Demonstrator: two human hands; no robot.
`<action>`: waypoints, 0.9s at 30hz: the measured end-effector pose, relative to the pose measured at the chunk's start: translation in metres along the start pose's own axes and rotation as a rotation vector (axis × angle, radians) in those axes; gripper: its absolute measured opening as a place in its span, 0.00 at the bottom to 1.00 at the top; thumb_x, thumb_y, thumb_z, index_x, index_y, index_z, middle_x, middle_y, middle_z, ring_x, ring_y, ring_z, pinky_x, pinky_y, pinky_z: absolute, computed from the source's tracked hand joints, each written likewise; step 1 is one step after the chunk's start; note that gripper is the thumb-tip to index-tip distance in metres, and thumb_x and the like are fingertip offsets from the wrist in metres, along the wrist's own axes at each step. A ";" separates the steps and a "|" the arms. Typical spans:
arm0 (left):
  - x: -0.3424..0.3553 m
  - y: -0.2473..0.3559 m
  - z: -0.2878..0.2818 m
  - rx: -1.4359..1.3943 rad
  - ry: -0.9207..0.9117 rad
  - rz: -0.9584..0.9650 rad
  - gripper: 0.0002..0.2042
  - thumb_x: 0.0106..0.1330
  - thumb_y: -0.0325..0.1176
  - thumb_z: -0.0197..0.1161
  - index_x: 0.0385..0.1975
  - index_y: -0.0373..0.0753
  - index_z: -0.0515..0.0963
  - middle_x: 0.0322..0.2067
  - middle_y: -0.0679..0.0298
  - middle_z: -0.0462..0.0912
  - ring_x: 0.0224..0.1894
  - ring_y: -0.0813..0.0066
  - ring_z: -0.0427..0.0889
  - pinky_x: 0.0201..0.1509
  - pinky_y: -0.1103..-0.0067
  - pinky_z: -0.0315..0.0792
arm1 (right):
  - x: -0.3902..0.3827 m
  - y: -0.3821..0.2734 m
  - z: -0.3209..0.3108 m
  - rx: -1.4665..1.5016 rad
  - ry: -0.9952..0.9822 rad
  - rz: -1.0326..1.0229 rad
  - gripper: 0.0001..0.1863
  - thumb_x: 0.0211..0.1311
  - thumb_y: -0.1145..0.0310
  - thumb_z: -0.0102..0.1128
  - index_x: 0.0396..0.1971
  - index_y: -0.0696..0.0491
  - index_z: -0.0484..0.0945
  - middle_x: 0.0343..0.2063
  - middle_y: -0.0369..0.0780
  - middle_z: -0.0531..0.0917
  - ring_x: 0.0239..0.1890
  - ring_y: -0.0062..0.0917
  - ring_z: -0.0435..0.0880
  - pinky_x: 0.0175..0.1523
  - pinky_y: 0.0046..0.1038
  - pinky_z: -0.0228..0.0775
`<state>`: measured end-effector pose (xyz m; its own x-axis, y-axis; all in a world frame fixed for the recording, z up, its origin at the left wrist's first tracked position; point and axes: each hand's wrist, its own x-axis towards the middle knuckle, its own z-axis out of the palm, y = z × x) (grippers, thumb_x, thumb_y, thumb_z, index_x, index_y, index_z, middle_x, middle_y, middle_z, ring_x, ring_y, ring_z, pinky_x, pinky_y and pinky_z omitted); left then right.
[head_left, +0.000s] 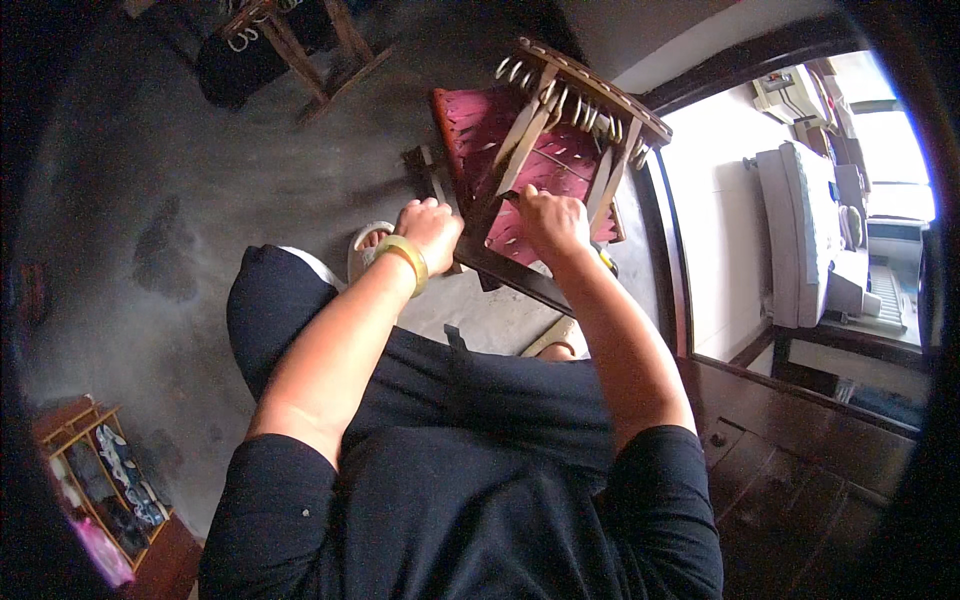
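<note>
My left hand (430, 236), with a pale yellow bangle at the wrist, is closed in a fist above my left foot; what it grips is hidden. To its right my right hand (555, 222) is also closed, and a short dark piece (510, 197) shows at its thumb side. Just beyond my hands stands a wooden folding-stool frame (600, 95), its top bar threaded with white cord loops (570, 105). Below the frame is a worn red slotted seat (480, 130). A dark wooden bar (515, 280) crosses under my hands.
Another wooden frame (290, 55) with white cords stands at the far left. A shoe rack (120, 480) is at the lower left. On the right are a dark doorway frame (672, 260), a room with a mattress (795, 235), and a dark wooden panel (800, 470). The floor (240, 180) is grey.
</note>
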<state>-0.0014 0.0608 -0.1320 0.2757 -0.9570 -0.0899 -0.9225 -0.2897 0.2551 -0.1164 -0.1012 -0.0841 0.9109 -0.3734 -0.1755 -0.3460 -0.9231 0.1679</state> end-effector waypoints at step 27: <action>-0.003 -0.007 0.002 -0.013 -0.015 -0.011 0.07 0.47 0.33 0.62 0.27 0.44 0.80 0.32 0.62 0.80 0.42 0.65 0.77 0.47 0.70 0.69 | -0.020 -0.036 -0.003 0.062 0.000 -0.137 0.15 0.59 0.53 0.52 0.30 0.51 0.72 0.21 0.40 0.81 0.23 0.33 0.82 0.26 0.34 0.71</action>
<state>0.0036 0.0658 -0.1354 0.2815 -0.9535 -0.1076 -0.9159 -0.3005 0.2663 -0.1215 -0.0602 -0.0835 0.9505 -0.2437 -0.1926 -0.2317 -0.9693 0.0825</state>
